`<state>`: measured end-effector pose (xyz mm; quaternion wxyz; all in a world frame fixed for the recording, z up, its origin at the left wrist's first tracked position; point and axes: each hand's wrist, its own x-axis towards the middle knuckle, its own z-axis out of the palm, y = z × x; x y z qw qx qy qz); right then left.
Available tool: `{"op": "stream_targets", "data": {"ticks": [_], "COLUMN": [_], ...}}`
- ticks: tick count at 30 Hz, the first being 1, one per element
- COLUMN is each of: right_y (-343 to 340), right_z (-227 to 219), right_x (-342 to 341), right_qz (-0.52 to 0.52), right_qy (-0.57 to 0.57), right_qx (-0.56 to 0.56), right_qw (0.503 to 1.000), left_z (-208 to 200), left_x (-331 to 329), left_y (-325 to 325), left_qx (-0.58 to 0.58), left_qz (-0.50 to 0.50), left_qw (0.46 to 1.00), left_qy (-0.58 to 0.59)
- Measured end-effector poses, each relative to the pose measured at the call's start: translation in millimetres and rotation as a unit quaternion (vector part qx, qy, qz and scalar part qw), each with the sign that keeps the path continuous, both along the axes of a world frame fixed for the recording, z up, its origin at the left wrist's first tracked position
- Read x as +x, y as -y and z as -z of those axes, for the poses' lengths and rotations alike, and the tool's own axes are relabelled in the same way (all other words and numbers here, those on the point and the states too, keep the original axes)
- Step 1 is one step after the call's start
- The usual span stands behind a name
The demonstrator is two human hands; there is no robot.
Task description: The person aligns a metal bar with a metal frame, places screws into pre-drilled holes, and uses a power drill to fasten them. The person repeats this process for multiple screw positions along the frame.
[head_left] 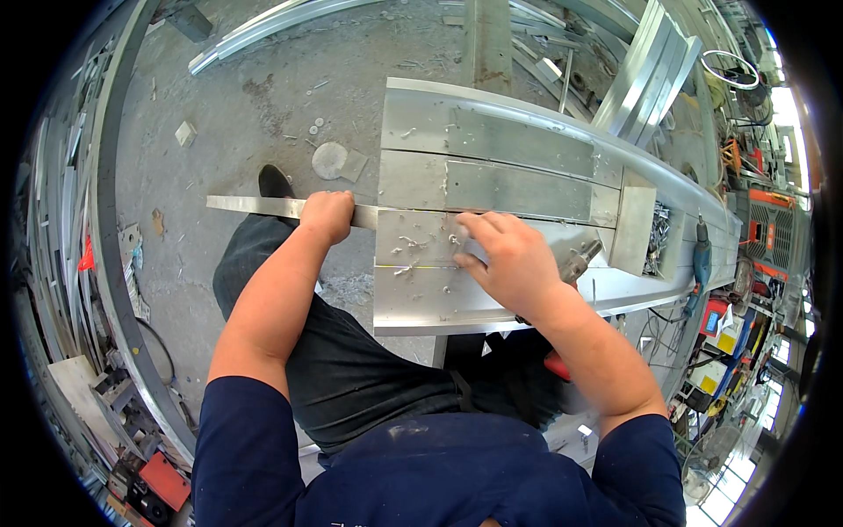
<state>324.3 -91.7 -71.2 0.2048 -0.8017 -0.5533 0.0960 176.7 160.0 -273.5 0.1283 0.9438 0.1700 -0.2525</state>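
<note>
Far left, metal profiles (54,263) are stacked lengthwise, with a red case (165,480) below them. A long steel rail (110,202) runs between the stack and you. On the floor, a round disc (330,162) lies out past your left hand (327,216).

That hand is closed in a fist around the flat bar (255,205), gripping it between its middle and its right end. Bar sits left of the bench (413,303), over your leg, right end up at the bench's left edge; can't tell if it butts there or goes under.

Bench top is bright metal with long seams. Swarf (408,241) is scattered on the near left part, between your two hands. Your right hand (518,263) is over the bench, thumb and fingers apart, a gap between them; can't tell if the fingertips touch the surface.

A metal-nosed tool (580,259) lies just beside that wrist, partly hidden. Further right: small metal bits (657,237) in a bin, then a blue drill (702,259), then an orange-and-grey box (773,233).
</note>
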Motion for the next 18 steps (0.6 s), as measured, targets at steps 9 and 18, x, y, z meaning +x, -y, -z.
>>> {"op": "stream_targets", "data": {"ticks": [9, 18], "right_y": [108, 141], "right_z": [-80, -38], "right_x": [17, -26], "right_qz": [0.243, 0.273], "right_qy": [-0.016, 0.013], "right_qx": [-0.362, -0.31], "right_qw": [0.9, 0.911], "left_z": [-4, -10], "left_x": [-5, 1], "left_y": [-1, 1], "left_qx": [-0.009, -0.004], "left_qz": [-0.02, -0.019], "left_qw": [1.0, 1.0], "left_qy": [-0.014, -0.003]}}
